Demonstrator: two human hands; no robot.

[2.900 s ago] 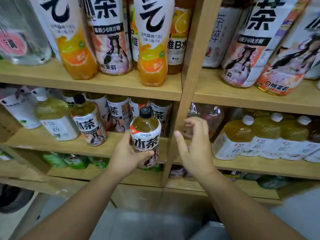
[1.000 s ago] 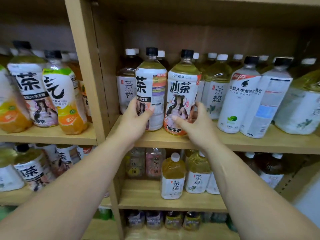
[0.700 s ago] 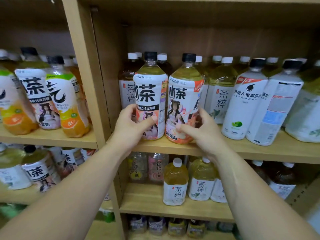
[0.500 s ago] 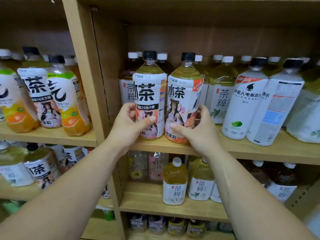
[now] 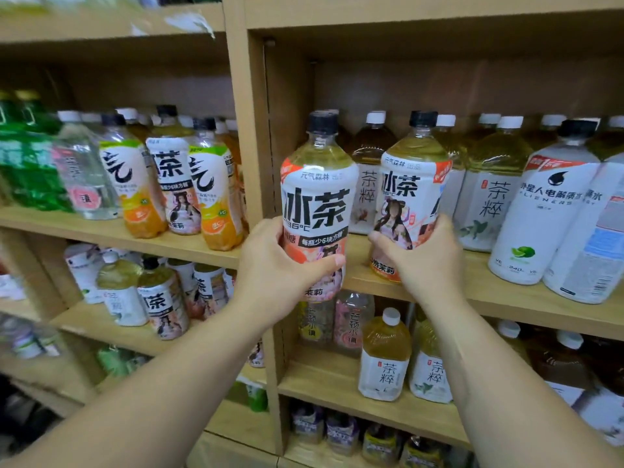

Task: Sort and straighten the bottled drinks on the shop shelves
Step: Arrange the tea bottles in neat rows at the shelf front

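Lifted forward off the shelf board (image 5: pixel 506 298) since half a second ago: left tea bottle (image 5: pixel 317 197), clamped in left hand (image 5: pixel 270 268), thumb across the peach lower label. Far left, orange-bottomed 气 bottles (image 5: pixel 135 194) crowding the neighbouring bay, past the wooden upright (image 5: pixel 250 130). Reads 元气森林, 冰茶, 每瓶少6块方糖 on glossy shrink-wrap; black cap. Rightward, right tea bottle (image 5: pixel 412 190) at the board's front edge, gripped low by right hand (image 5: pixel 425 261). White-capped 茶粹 bottles (image 5: pixel 489 194) close behind; smooth white 外星人 bottle (image 5: pixel 543 214) beside.

Left hand (image 5: pixel 270 268), right hand (image 5: pixel 425 261): both bare. Left forearm (image 5: pixel 152 383) and right forearm (image 5: pixel 506 383) bare to the frame edge, slender. Left thumbnail (image 5: pixel 338 260) short, rounded.
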